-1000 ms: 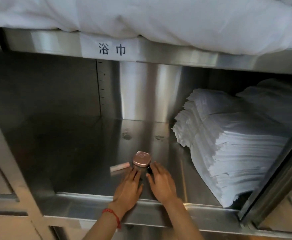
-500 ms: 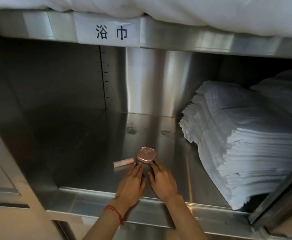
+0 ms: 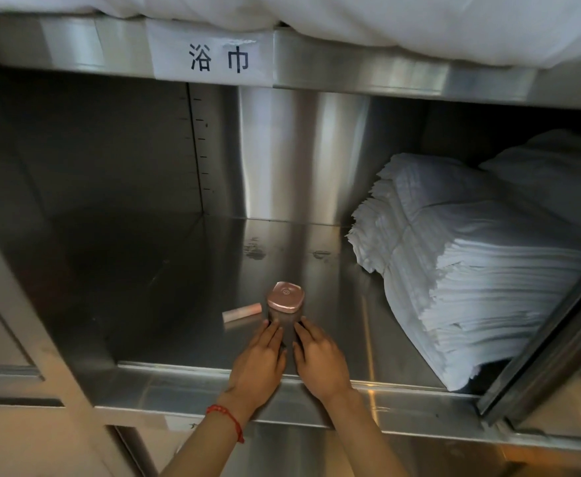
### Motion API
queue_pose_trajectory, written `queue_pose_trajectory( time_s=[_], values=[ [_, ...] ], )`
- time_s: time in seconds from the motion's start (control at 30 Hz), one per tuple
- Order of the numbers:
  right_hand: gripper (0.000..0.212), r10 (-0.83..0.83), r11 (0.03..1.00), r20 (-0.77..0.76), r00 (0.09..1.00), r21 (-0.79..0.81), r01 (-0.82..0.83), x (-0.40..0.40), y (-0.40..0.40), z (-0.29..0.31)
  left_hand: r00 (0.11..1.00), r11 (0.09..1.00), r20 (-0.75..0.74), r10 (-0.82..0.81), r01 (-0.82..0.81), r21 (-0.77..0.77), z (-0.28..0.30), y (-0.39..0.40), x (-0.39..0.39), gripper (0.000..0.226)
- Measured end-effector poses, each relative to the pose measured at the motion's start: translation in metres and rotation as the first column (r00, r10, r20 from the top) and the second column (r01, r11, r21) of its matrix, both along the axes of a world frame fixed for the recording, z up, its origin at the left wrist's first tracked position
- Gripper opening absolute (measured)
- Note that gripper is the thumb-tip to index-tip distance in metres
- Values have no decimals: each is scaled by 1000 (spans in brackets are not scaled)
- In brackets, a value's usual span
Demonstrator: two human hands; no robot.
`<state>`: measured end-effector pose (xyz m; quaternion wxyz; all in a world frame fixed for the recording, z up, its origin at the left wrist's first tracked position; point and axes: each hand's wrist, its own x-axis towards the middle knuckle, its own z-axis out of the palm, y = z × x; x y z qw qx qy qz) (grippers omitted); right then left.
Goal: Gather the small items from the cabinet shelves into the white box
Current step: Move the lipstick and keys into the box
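A small dark jar with a rose-gold lid stands upright on the steel shelf, near its front edge. My left hand and my right hand lie side by side just in front of the jar, fingertips touching its lower sides. A small pink tube lies flat on the shelf just left of the jar, untouched. A red string band circles my left wrist. The white box is out of view.
A tall stack of folded white cloths fills the right part of the shelf. White bedding lies on the shelf above, over a paper label. A sliding door frame slants across at right.
My hands have barely moved and stay against the jar. The view has shifted slightly closer and to the right.
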<state>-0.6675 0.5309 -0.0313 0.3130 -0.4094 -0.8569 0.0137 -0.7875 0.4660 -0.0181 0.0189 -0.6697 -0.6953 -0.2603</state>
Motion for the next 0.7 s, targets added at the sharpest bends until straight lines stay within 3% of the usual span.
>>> queue_pose_trajectory(
  time_s=[0.2, 0.3, 0.4, 0.5, 0.7],
  values=[
    [34, -12, 998, 5, 1000, 61, 12, 10, -22, -1, 998, 995, -56, 20, -14, 101, -6, -16, 5, 47],
    [32, -24, 998, 17, 1000, 60, 23, 15, -32, -1, 997, 998, -79, -6, 10, 61, -3, -26, 9, 41],
    [41, -52, 998, 26, 998, 41, 51, 19, -42, 2, 990, 999, -132, -54, 54, -2, -2, -31, 13, 50],
    [43, -66, 998, 25, 997, 18, 66, 23, -49, 2, 987, 998, -160, -19, 29, 57, -1, -35, 15, 54],
    [33, -55, 998, 18, 998, 20, 55, 31, -59, 2, 962, 993, -249, -107, 116, 21, -1, -42, 17, 60]
  ],
)
